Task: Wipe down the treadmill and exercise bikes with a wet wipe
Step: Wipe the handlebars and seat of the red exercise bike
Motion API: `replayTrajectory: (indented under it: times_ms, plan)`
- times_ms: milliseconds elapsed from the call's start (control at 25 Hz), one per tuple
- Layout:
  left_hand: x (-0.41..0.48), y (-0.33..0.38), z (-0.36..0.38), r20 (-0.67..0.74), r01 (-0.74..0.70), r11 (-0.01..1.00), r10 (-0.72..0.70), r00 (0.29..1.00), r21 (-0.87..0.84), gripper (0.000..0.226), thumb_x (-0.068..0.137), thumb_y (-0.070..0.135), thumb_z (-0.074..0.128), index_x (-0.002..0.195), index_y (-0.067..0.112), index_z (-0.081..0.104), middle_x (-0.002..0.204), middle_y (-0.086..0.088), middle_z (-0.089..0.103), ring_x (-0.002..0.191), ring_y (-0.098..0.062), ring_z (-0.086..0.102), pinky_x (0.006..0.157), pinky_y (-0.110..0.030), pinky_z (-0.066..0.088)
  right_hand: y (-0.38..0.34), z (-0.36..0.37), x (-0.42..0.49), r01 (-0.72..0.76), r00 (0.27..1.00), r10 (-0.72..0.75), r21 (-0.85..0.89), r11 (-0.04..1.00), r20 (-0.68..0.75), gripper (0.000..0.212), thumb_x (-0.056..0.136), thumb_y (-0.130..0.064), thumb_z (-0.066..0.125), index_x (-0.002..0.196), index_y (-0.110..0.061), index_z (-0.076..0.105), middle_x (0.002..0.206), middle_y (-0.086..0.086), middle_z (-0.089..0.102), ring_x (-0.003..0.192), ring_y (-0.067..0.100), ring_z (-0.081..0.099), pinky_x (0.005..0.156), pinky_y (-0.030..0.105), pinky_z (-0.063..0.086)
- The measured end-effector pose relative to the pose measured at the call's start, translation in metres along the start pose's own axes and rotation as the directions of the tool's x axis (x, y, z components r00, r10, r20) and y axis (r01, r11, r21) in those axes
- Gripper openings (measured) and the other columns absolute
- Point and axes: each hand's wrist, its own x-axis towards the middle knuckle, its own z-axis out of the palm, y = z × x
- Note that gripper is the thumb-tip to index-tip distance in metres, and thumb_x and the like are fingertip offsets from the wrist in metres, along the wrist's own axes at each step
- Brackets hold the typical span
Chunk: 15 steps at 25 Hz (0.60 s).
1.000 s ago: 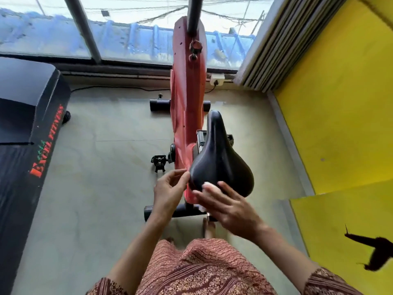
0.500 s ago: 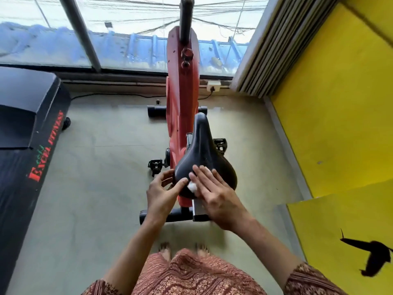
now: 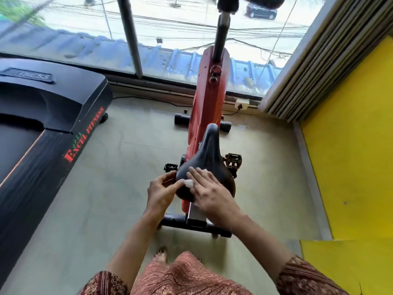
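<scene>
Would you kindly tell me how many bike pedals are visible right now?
2. The left pedal sits just beyond the left hand, beside the saddle; the right pedal sticks out on the saddle's other side. None seems hidden.

Daylight pours in through the window point(image 3: 170, 24) at the far edge of the floor point(image 3: 127, 199); outside it burns almost white; the floor is evenly bright, with a soft shadow beneath the exercise bike's point(image 3: 209, 99) rear foot; the black saddle point(image 3: 209, 154) carries a dull sheen; the yellow wall point(image 3: 350, 156) looks heavily saturated; the wide lens bends the treadmill point(image 3: 53, 103) and the blinds point(image 3: 308, 60) toward the frame's edges; left hand point(image 3: 161, 192), right hand point(image 3: 209, 194) and the treadmill's lettering are smeared by motion.
</scene>
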Motion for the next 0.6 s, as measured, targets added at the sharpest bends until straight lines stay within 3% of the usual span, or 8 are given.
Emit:
replayTrajectory:
  times_ms: [120, 240, 360, 480, 560, 600]
  plan:
    - [-0.002, -0.001, 0.003, -0.047, 0.007, 1.0, -0.007, 0.999, -0.006, 0.043, 0.079, 0.007, 0.073, 0.12, 0.004, 0.062, 0.108, -0.01, 0.069, 0.099, -0.017, 0.065, 0.087, -0.024, 0.049, 0.04, -0.016, 0.01, -0.112, 0.984, 0.097, 0.093, 0.989, 0.15, 0.059, 0.1, -0.022, 0.04, 0.15, -0.014, 0.01, 0.156, -0.005, -0.01, 0.144, 0.013, -0.013, 0.119, 0.035, -0.006]
    - [-0.007, 0.0, 0.007, -0.092, 0.017, 1.0, -0.017, 0.996, -0.004, 0.039, 0.08, 0.005, 0.071, 0.118, 0.004, 0.063, 0.104, -0.007, 0.069, 0.093, -0.014, 0.064, 0.08, -0.017, 0.048, 0.041, -0.02, 0.063, -0.25, 0.956, 0.24, 0.045, 0.967, 0.169, 0.057, 0.099, -0.016, 0.038, 0.151, -0.013, 0.014, 0.159, 0.002, -0.005, 0.146, 0.021, -0.01, 0.116, 0.036, -0.008]
    - [-0.006, -0.001, 0.011, -0.133, 0.035, 0.999, -0.038, 0.99, -0.028, 0.04, 0.08, 0.004, 0.071, 0.119, 0.002, 0.062, 0.109, -0.011, 0.068, 0.098, -0.017, 0.064, 0.084, -0.02, 0.048, 0.019, -0.011, 0.064, -0.177, 0.978, 0.172, 0.034, 0.984, 0.118, 0.052, 0.101, -0.017, 0.031, 0.15, -0.007, 0.017, 0.16, 0.008, 0.002, 0.146, 0.024, -0.006, 0.116, 0.036, -0.009]
    - [-0.008, -0.003, 0.015, -0.176, 0.05, 0.998, -0.057, 0.983, -0.044, 0.041, 0.08, 0.004, 0.07, 0.12, 0.001, 0.062, 0.112, -0.014, 0.067, 0.102, -0.021, 0.063, 0.089, -0.024, 0.047, 0.02, 0.004, -0.004, 0.061, 0.998, -0.061, 0.019, 0.998, -0.011, 0.051, 0.102, -0.022, 0.031, 0.149, -0.005, 0.019, 0.158, 0.01, 0.012, 0.146, 0.025, 0.006, 0.118, 0.032, -0.006]
    - [-0.01, -0.004, 0.019, -0.196, 0.045, 0.998, -0.05, 0.979, -0.033, 0.039, 0.082, 0.005, 0.069, 0.12, 0.002, 0.062, 0.112, -0.011, 0.067, 0.102, -0.02, 0.062, 0.087, -0.023, 0.046, 0.037, 0.006, -0.044, 0.056, 0.995, -0.053, 0.029, 0.998, -0.084, 0.05, 0.101, -0.023, 0.032, 0.148, -0.006, 0.024, 0.156, 0.007, 0.016, 0.145, 0.021, 0.013, 0.119, 0.029, 0.001]
    - [-0.012, -0.002, 0.021, -0.209, 0.044, 0.999, -0.048, 0.977, -0.023, 0.036, 0.083, 0.005, 0.068, 0.118, 0.003, 0.063, 0.111, -0.009, 0.067, 0.1, -0.018, 0.062, 0.085, -0.022, 0.045, 0.046, 0.001, -0.047, -0.023, 0.995, 0.033, 0.108, 0.994, -0.098, 0.049, 0.103, -0.024, 0.029, 0.148, -0.006, 0.021, 0.156, 0.004, 0.012, 0.145, 0.018, 0.009, 0.118, 0.026, -0.001]
